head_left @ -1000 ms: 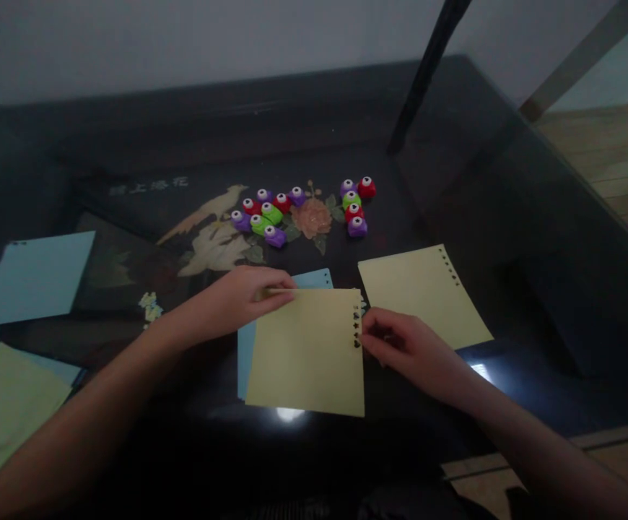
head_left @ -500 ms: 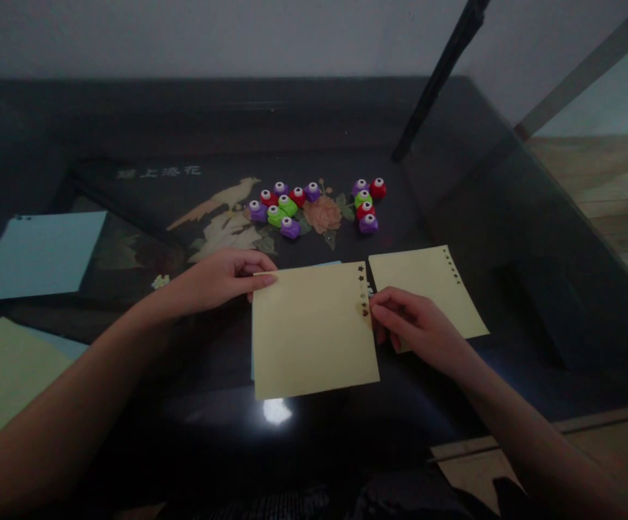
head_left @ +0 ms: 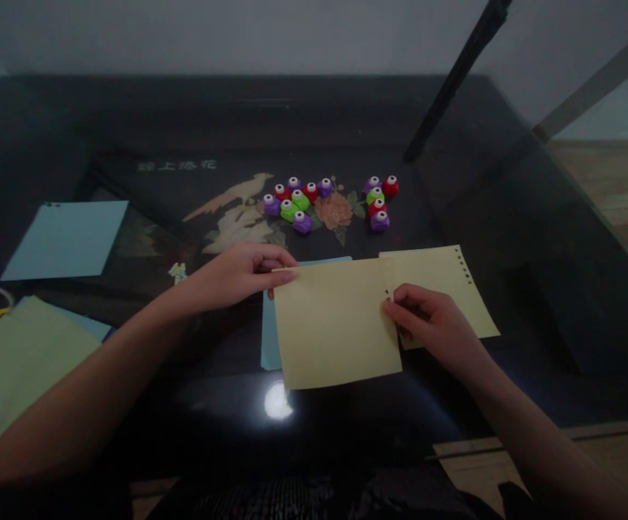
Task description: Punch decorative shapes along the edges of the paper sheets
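Observation:
A yellow sheet of paper [head_left: 338,328] with punched holes along its right edge is held between both hands. My left hand [head_left: 249,274] pinches its upper left corner, thumb on top. On the right edge, by the holes, my right hand [head_left: 427,318] grips the sheet between thumb and fingers. Beneath it a blue sheet [head_left: 271,339] shows at the left and top. Partly overlapped at the right lies another yellow sheet [head_left: 438,278] with a row of small holes. My right hand covers part of that one.
Several purple, red and green craft punches [head_left: 297,206] stand in two groups beyond the papers. Small paper cut-outs [head_left: 177,271] lie near my left wrist. A blue punched sheet [head_left: 68,242] and a pale green sheet [head_left: 27,368] are at the left. A black pole [head_left: 455,83] rises at the back right.
The held yellow sheet has shifted right relative to the blue one, now overlapping the right-hand yellow sheet. My right hand has gone from beside its edge to gripping it. The view has turned slightly.

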